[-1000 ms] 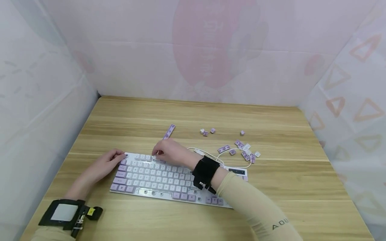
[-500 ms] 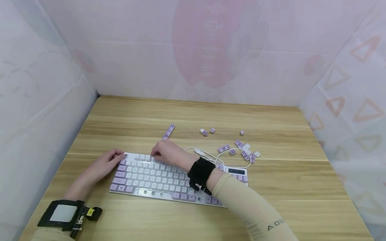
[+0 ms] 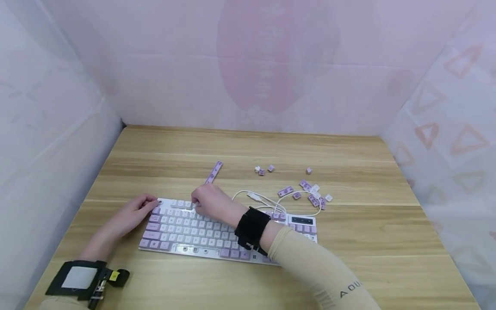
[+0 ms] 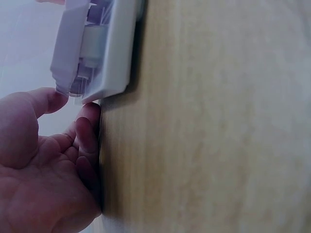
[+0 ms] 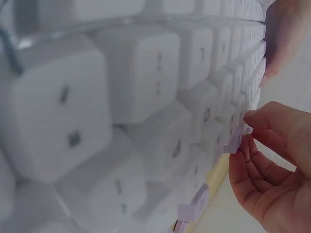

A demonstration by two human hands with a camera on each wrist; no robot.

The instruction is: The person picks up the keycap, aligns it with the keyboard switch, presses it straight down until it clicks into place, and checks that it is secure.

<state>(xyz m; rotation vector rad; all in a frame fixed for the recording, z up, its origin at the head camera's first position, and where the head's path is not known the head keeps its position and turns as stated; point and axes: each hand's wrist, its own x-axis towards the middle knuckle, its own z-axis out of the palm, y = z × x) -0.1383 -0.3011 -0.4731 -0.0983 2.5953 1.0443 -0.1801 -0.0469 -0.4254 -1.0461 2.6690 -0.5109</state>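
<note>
A white and lilac keyboard [image 3: 180, 248] lies on the wooden table, with several switches bare along its bottom row. My left hand [image 3: 133, 213] holds its far left corner; in the left wrist view the thumb is at the corner keycap and the curled fingers [image 4: 87, 136] lie against the keyboard's edge. My right hand [image 3: 215, 204] is over the top row, left of the middle. In the right wrist view its thumb and fingers pinch a small keycap [image 5: 247, 129] at that row, mostly hidden by the fingertips. A lilac keycap [image 5: 233, 141] sits close beside it.
A long purple keycap strip [image 3: 215, 171] lies just behind my right hand. A white cable [image 3: 306, 215] with its plug [image 3: 254, 196] loops behind the keyboard. Several loose keycaps [image 3: 285, 191] are scattered at the back right. Printed cloth walls [image 3: 279, 86] enclose the table.
My right wrist and forearm have shifted left, uncovering more of the keyboard's right end, while the fingertips stay at the top row. The left hand keeps its hold on the corner.
</note>
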